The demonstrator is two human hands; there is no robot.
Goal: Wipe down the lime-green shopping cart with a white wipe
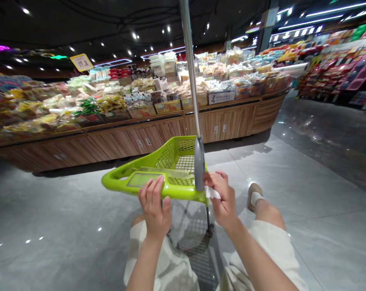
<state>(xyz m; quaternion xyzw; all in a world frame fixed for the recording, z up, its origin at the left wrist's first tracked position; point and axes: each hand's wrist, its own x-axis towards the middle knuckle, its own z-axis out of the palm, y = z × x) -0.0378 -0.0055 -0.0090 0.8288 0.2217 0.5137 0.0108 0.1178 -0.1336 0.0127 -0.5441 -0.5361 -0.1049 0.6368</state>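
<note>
A lime-green shopping cart (110, 182) stands in front of me, its basket (185, 161) a perforated plastic shell. My left hand (155, 206) rests on the cart's handle, fingers curled over the top and thumb on the near side. At the cart's right corner, my right hand (222, 198) is closed around a crumpled white tissue (212, 192). Its fingertips lie at or just beside the grey bracket (199, 163), and contact there is hard to make out. From that bracket a tall metal pole (190, 60) rises out of view.
A long wood-panelled display counter (170, 131) runs across ahead, piled with packaged goods. A price sign (81, 62) stands above it at left. Stocked shelves (331, 76) line the right side. Glossy grey floor tiles (64, 218) surround the cart, and my foot (255, 196) is at its right.
</note>
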